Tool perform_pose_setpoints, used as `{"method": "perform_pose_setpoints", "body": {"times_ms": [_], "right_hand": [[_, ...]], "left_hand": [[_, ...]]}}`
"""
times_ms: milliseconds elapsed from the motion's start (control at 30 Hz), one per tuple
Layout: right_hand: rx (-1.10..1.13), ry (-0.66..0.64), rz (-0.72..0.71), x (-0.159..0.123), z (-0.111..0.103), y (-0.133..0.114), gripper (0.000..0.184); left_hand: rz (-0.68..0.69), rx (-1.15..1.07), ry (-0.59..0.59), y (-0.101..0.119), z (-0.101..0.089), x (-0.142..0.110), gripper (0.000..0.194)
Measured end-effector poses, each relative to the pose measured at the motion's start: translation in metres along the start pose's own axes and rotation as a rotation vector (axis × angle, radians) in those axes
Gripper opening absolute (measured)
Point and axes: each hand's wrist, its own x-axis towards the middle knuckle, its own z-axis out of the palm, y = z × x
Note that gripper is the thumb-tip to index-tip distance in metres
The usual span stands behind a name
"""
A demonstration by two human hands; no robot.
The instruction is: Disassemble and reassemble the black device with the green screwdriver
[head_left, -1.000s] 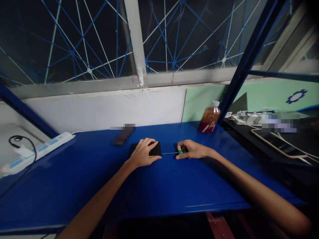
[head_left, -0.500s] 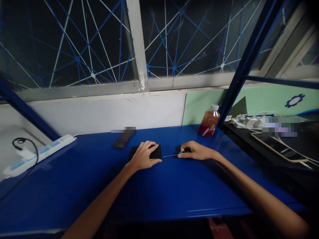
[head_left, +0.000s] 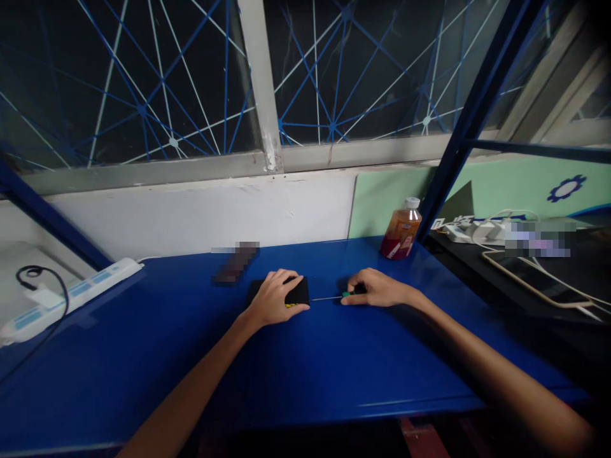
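Note:
Flat on the blue table lies a black box-like object (head_left: 298, 292) with a yellow marking on its near side. My left hand (head_left: 277, 298) grips it from above, the thumb along the near edge and the fingers over the top. My right hand (head_left: 370, 287) is closed round the green and black handle of a screwdriver (head_left: 328, 298). Its thin metal shaft points left, level with the tabletop, and its tip is at the right end of the black object. Whether the tip sits inside it, I cannot tell.
A bottle of reddish-orange drink (head_left: 401, 229) stands at the back right. Behind my left hand lies a dark blurred-out object (head_left: 236, 263). A white power strip (head_left: 76, 299) with a plug is on the left. On a black surface at right lie a phone (head_left: 537, 278) and cables.
The camera view shifts slightly. My right hand has turned a little around the screwdriver handle, while its shaft stays at the black object. My left hand keeps its hold.

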Motion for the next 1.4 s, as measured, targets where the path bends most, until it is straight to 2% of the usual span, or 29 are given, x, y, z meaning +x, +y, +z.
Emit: {"method": "perform_pose_setpoints", "body": {"times_ms": [233,400,600,833,933,1033,1267,1400], "right_hand": [[0.056,0.031,0.039,0.000,0.002,-0.011,0.039],[-0.005,0.081,-0.031,-0.002,-0.001,-0.010,0.036],[-0.034,0.077,-0.068,-0.002,-0.001,-0.001,0.036],[-0.025,0.039,-0.020,-0.003,0.000,-0.014,0.031],[-0.045,0.052,-0.035,-0.004,-0.001,-0.014,0.031],[-0.040,0.012,-0.058,-0.003,-0.001,-0.009,0.034],[-0.063,0.066,-0.020,-0.002,0.000,-0.006,0.036],[-0.002,0.008,0.002,-0.002,0.001,-0.012,0.033]], "left_hand": [[0.008,0.013,0.004,-0.002,0.002,0.001,0.060],[0.005,0.015,-0.001,0.000,0.000,0.001,0.060],[0.006,0.003,-0.006,0.001,0.000,0.000,0.061],[0.022,-0.032,-0.017,0.004,-0.005,0.001,0.060],[0.071,-0.078,0.001,0.011,-0.007,0.002,0.051],[0.093,-0.117,0.001,0.018,-0.006,0.005,0.037],[0.052,-0.147,-0.007,0.021,0.000,0.006,0.023],[0.045,-0.162,-0.006,0.021,0.000,0.006,0.018]]}}
